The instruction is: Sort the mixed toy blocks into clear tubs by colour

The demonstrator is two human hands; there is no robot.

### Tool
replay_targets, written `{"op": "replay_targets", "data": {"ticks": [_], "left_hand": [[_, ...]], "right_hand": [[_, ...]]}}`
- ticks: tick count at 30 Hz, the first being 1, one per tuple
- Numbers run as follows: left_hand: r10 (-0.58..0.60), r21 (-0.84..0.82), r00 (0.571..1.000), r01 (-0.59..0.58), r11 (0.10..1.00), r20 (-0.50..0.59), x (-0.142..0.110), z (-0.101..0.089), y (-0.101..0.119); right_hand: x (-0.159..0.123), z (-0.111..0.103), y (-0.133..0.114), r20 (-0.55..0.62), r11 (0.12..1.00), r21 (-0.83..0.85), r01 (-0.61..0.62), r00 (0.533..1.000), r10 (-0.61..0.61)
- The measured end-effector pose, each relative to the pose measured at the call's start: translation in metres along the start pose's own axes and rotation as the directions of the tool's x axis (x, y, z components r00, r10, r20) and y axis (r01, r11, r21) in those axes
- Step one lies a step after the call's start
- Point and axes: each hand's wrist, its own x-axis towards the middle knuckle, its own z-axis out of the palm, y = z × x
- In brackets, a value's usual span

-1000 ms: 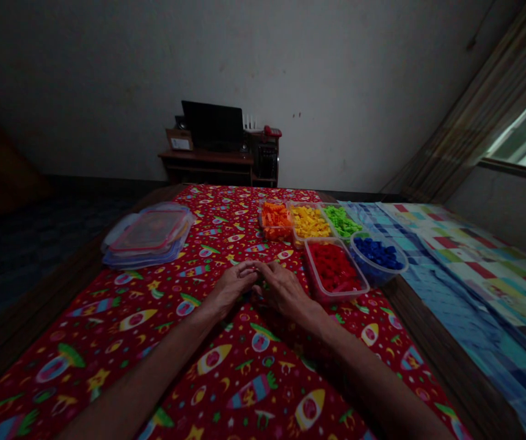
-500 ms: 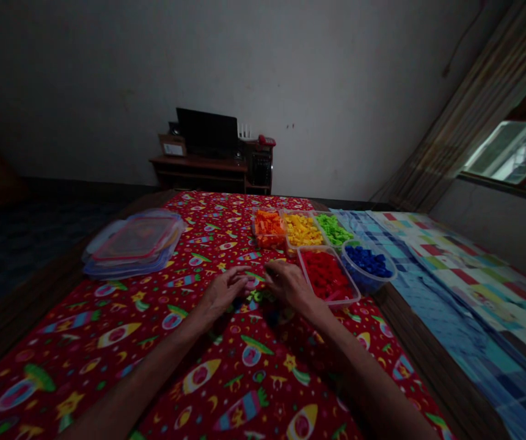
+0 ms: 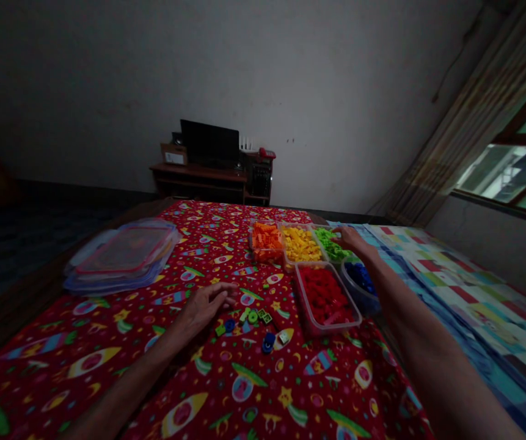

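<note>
My left hand (image 3: 210,304) rests on the red patterned cloth, its fingers loosely bent and apart with nothing in them. Close to its fingertips lie small loose toy bricks: a lime green round piece (image 3: 253,316), a green brick (image 3: 264,316), a blue piece (image 3: 230,325), a dark blue brick (image 3: 269,342) and a pale brick (image 3: 283,337). My right hand (image 3: 353,239) reaches over the tub of lime green bricks (image 3: 328,240). Its thumb and fingers are apart at the bricks, and I see nothing held between them.
Tubs of orange bricks (image 3: 267,238), yellow bricks (image 3: 301,244), red bricks (image 3: 325,294) and blue bricks (image 3: 358,278) stand at the right. Stacked lids (image 3: 125,250) lie at the left. A bed (image 3: 455,287) adjoins the table's right side; a desk with a monitor (image 3: 210,143) stands behind.
My right hand has moved from the loose bricks in the middle to the green tub, uncovering those bricks. My left hand has shifted slightly left and nearer to me.
</note>
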Motion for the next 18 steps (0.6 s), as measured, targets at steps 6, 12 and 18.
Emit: {"op": "replay_targets", "data": {"ticks": [6, 12, 18], "left_hand": [[-0.010, 0.364, 0.978, -0.068, 0.929, 0.208, -0.001, -0.040, 0.012], [-0.161, 0.640, 0.939, -0.076, 0.765, 0.304, -0.016, -0.043, 0.019], [-0.067, 0.741, 0.958, -0.171, 0.649, 0.280, -0.027, -0.021, 0.016]], "right_hand": [[-0.023, -0.004, -0.006, -0.159, 0.985, 0.164, 0.053, 0.987, -0.027], [-0.078, -0.009, -0.071, -0.225, 0.869, 0.443, 0.220, 0.966, -0.131], [-0.120, 0.017, -0.144, -0.027, 0.761, 0.561, 0.325, 0.926, -0.376]]}}
